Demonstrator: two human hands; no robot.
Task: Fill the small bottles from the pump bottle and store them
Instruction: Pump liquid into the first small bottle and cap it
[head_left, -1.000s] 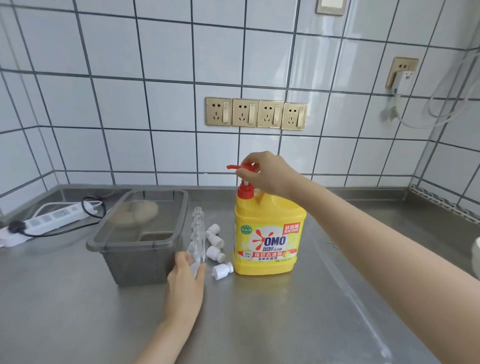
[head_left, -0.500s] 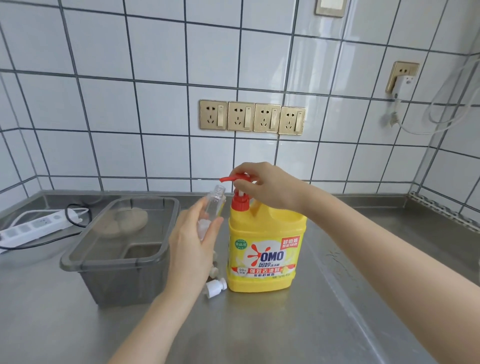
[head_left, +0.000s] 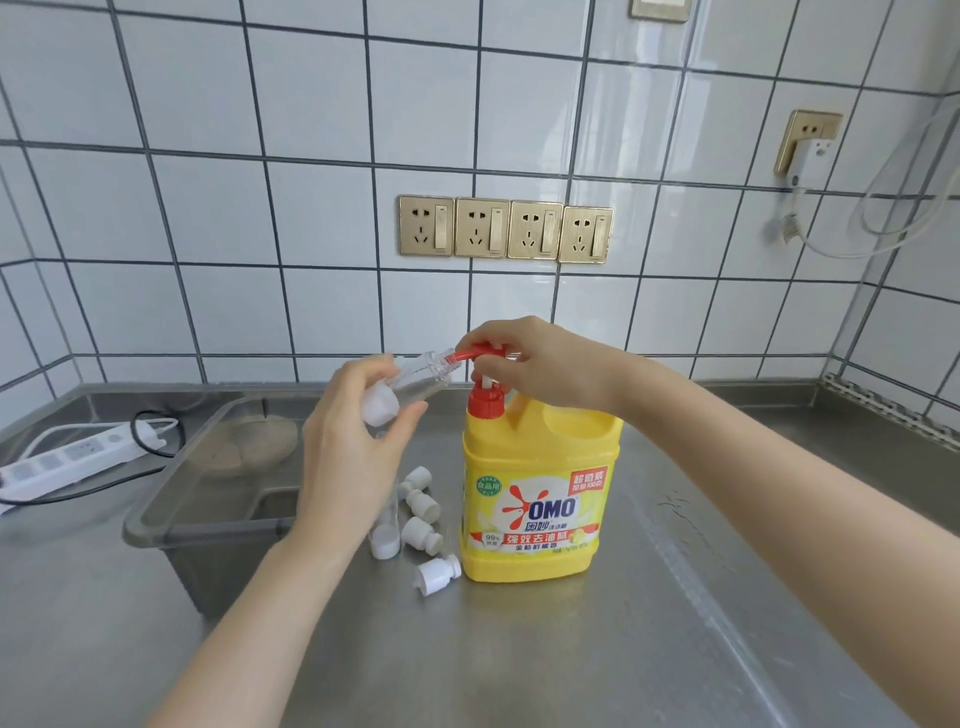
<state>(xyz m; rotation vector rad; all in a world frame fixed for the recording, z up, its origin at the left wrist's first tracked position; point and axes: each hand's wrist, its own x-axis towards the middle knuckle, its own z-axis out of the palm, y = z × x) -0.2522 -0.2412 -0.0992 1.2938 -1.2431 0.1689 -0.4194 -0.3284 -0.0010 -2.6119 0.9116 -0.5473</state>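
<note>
Since a moment ago your left hand (head_left: 358, 457) has tipped the clear small bottle (head_left: 415, 376), fingers pinching it, mouth at the spout. Filling has barely begun: it looks empty, caps (head_left: 422, 519) loose. Your right hand (head_left: 540, 371) grips the pump bottle (head_left: 535, 499) head.

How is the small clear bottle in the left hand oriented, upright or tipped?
Tipped: the small clear plastic bottle lies nearly sideways in the left hand, its open mouth at the red pump spout.

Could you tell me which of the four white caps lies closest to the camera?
The white cap lying on its side at the yellow pump bottle's front-left corner.
</note>
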